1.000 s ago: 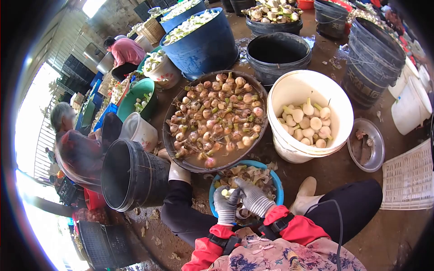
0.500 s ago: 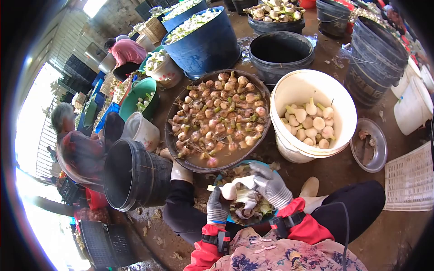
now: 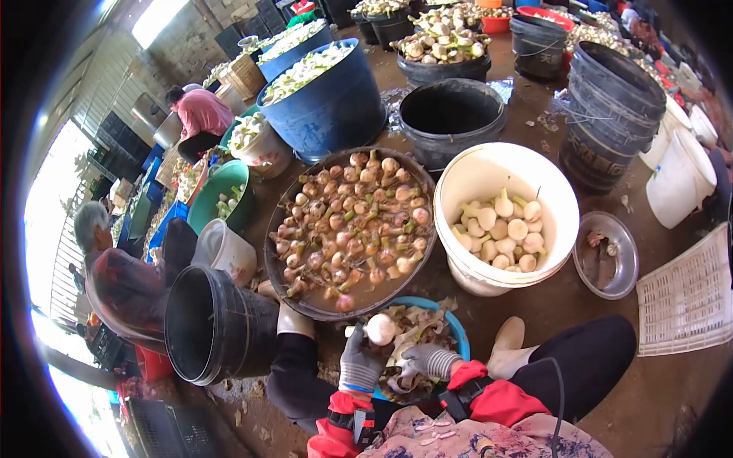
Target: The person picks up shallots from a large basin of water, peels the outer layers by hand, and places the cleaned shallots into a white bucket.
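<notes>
Left hand [image 3: 359,360], gloved, grips a peeled white bulb [image 3: 380,329], raised just above the blue basin [image 3: 458,330]. Right hand [image 3: 424,359], gloved, fingers curled narrow on loose peel in that basin; cannot tell if it holds a tool. Basin sits on the floor between the person's knees, full of skins. Just beyond the basin: wide dark tub [image 3: 279,267] of unpeeled bulbs soaking in muddy water. To the basin's far right: white bucket [image 3: 561,229] with peeled bulbs. Left of the basin: empty black bucket [image 3: 217,324] on its side. Right of the white bucket: small steel bowl [image 3: 634,256]. Another person sits well left of the black bucket.

Risks, my read: bulb looks wet and the grip is fingertip only, so it could slip into the skins or muddy tub and get dirty again. Floor is wet; boots near the basin could knock it.
</notes>
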A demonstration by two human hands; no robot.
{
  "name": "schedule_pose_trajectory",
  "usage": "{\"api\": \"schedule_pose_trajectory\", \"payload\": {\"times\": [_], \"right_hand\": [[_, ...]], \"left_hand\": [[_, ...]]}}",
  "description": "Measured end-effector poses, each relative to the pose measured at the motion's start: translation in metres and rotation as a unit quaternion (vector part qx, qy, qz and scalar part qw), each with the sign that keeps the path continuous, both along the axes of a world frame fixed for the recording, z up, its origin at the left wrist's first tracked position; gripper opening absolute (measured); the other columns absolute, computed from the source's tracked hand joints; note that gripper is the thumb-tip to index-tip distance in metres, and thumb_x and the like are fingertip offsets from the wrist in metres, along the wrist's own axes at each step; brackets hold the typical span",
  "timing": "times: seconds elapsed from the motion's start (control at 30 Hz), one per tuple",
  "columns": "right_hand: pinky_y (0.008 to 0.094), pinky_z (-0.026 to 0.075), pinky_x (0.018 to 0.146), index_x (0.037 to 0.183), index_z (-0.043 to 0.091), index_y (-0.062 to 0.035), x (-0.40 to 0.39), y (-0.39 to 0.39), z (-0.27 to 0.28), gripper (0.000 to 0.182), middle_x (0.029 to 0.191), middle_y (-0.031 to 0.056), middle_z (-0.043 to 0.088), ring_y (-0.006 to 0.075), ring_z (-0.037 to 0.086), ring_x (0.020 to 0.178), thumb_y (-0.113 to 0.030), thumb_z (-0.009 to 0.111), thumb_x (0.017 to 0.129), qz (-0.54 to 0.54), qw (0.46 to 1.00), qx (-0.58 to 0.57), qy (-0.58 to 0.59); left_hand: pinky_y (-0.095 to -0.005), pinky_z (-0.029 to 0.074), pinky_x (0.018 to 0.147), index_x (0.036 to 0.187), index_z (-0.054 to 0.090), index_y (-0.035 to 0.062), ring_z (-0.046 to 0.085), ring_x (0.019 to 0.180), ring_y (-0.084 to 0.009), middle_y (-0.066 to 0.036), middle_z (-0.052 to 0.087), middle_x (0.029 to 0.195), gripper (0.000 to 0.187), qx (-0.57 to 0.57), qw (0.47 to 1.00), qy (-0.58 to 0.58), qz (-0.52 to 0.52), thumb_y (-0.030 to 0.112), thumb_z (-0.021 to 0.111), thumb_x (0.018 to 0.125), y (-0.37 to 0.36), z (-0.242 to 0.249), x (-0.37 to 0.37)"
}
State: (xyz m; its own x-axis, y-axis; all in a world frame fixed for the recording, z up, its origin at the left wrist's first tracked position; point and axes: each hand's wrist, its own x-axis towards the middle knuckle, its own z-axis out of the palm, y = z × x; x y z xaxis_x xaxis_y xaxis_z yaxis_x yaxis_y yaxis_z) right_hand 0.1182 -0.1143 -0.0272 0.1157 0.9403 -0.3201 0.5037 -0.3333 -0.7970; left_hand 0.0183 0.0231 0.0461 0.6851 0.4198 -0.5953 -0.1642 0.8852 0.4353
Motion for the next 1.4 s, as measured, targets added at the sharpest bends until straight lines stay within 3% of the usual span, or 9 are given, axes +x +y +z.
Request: {"api": "schedule_pose_trajectory", "payload": {"times": [0.17, 0.33, 0.47, 0.67, 0.77, 1.0, 1.27, 1.37, 1.4], "right_hand": [[0.041, 0.048, 0.077, 0.104, 0.06, -0.0046, -0.011, -0.002, -0.014, 0.035, 0.092, 0.0191, 0.063, 0.0364, 0.06, 0.087, -0.022, 0.066, 0.074, -0.132, 0.983, 0.077, 0.106], [0.0371, 0.049, 0.079, 0.111, 0.059, -0.0025, -0.006, -0.003, 0.001, 0.03, 0.094, 0.0186, 0.065, 0.0339, 0.062, 0.089, -0.018, 0.055, 0.086, -0.128, 0.976, 0.123, 0.126], [0.0361, 0.047, 0.085, 0.113, 0.059, -0.0041, -0.002, 0.004, -0.014, 0.034, 0.102, 0.0195, 0.064, 0.033, 0.062, 0.094, -0.022, 0.058, 0.084, -0.114, 0.98, 0.107, 0.126], [0.036, 0.046, 0.086, 0.114, 0.057, -0.0071, 0.008, 0.008, -0.029, 0.03, 0.105, 0.0172, 0.062, 0.0321, 0.06, 0.098, -0.021, 0.055, 0.087, -0.233, 0.948, 0.064, 0.208], [0.0327, 0.047, 0.083, 0.112, 0.058, -0.0028, 0.017, 0.01, -0.016, 0.027, 0.102, 0.0134, 0.064, 0.0229, 0.061, 0.093, -0.016, 0.055, 0.089, -0.363, 0.895, 0.103, 0.24], [0.0253, 0.047, 0.086, 0.116, 0.058, 0.0007, 0.035, 0.011, 0.041, 0.031, 0.108, 0.0118, 0.063, 0.0153, 0.059, 0.1, 0.0, 0.058, 0.085, -0.535, 0.699, 0.266, 0.393], [0.03, 0.043, 0.092, 0.12, 0.055, -0.0002, 0.009, 0.005, 0.033, 0.037, 0.113, 0.0178, 0.061, 0.0241, 0.057, 0.107, -0.002, 0.056, 0.083, -0.482, 0.824, 0.179, 0.24], [0.0298, 0.044, 0.09, 0.115, 0.057, 0.0005, 0.007, 0.005, 0.019, 0.032, 0.109, 0.0163, 0.062, 0.0234, 0.058, 0.102, -0.001, 0.053, 0.083, -0.485, 0.832, 0.211, 0.17], [0.0294, 0.044, 0.089, 0.114, 0.057, 0.0007, 0.009, 0.002, 0.018, 0.031, 0.107, 0.0156, 0.062, 0.0226, 0.059, 0.1, -0.001, 0.053, 0.083, -0.48, 0.837, 0.204, 0.165]], "left_hand": [[-0.0446, 0.039, 0.099, 0.127, 0.046, 0.0042, 0.048, 0.118, -0.0271, -0.008, 0.052, 0.126, 0.043, 0.1, 0.935, -0.278, -0.199, 0.032, 0.049, 0.094, -0.009, 0.094, 0.093], [-0.0307, 0.049, 0.069, 0.111, 0.058, 0.0029, 0.059, 0.078, -0.0172, -0.004, 0.062, 0.093, 0.032, 0.317, 0.937, -0.021, -0.148, 0.027, 0.056, 0.091, 0.042, 0.028, 0.159], [-0.0342, 0.049, 0.073, 0.107, 0.062, 0.0075, 0.063, 0.084, -0.025, -0.013, 0.066, 0.094, 0.033, 0.708, 0.585, 0.242, -0.313, 0.028, 0.065, 0.081, 0.086, -0.097, 0.197], [-0.0344, 0.05, 0.074, 0.116, 0.058, 0.0044, 0.063, 0.087, -0.0262, -0.014, 0.066, 0.095, 0.04, 0.603, 0.652, 0.232, -0.397, 0.022, 0.064, 0.08, 0.093, -0.17, 0.216], [-0.024, 0.048, 0.06, 0.126, 0.049, 0.0015, 0.056, 0.071, -0.0126, -0.008, 0.06, 0.087, 0.054, 0.304, 0.873, 0.158, -0.348, 0.002, 0.064, 0.075, 0.074, -0.074, 0.195], [-0.0291, 0.045, 0.091, 0.124, 0.05, -0.0007, 0.054, 0.104, -0.0167, -0.009, 0.056, 0.116, 0.067, 0.485, 0.807, 0.092, -0.325, 0.011, 0.081, 0.066, 0.035, -0.013, 0.074], [-0.036, 0.049, 0.079, 0.111, 0.059, 0.0109, 0.057, 0.089, -0.0293, -0.015, 0.052, 0.1, 0.056, 0.789, 0.541, 0.229, -0.182, 0.014, 0.082, 0.06, -0.041, -0.007, 0.028], [-0.0348, 0.047, 0.081, 0.111, 0.059, 0.0077, 0.055, 0.095, -0.028, -0.014, 0.052, 0.105, 0.051, 0.782, 0.545, 0.237, -0.189, 0.014, 0.079, 0.065, -0.048, -0.02, 0.024], [-0.035, 0.049, 0.079, 0.114, 0.057, 0.0084, 0.056, 0.09, -0.026, -0.013, 0.054, 0.104, 0.052, 0.704, 0.654, 0.2, -0.191, 0.012, 0.079, 0.066, -0.043, -0.031, 0.024]]}}
